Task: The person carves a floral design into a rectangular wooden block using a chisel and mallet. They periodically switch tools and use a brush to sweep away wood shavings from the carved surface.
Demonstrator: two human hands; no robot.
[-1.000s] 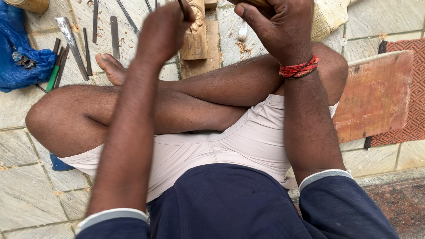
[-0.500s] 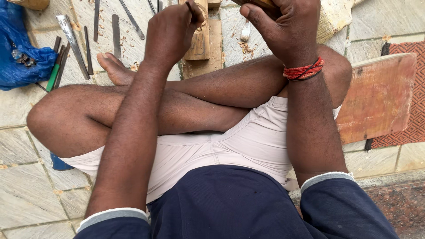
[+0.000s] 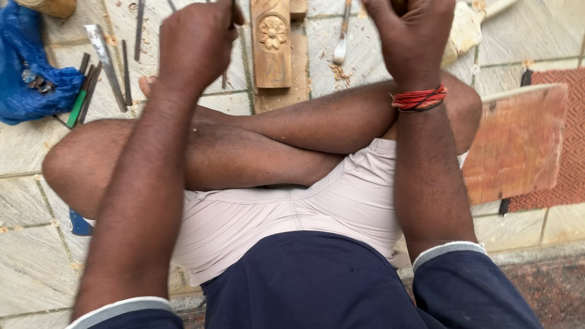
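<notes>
Since the earlier frame my left hand (image 3: 198, 45) has dropped nearer, fisted on a thin metal chisel (image 3: 225, 76) beside the flower-carved pale wooden block (image 3: 271, 42), while my right hand (image 3: 414, 36) grips something cropped above, so I judge carving underway, needing steady aim.

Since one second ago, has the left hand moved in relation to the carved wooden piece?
Yes. The left hand earlier overlapped the left edge of the carved wooden piece; now it sits clear to the left of it, with bare floor between them.
</notes>
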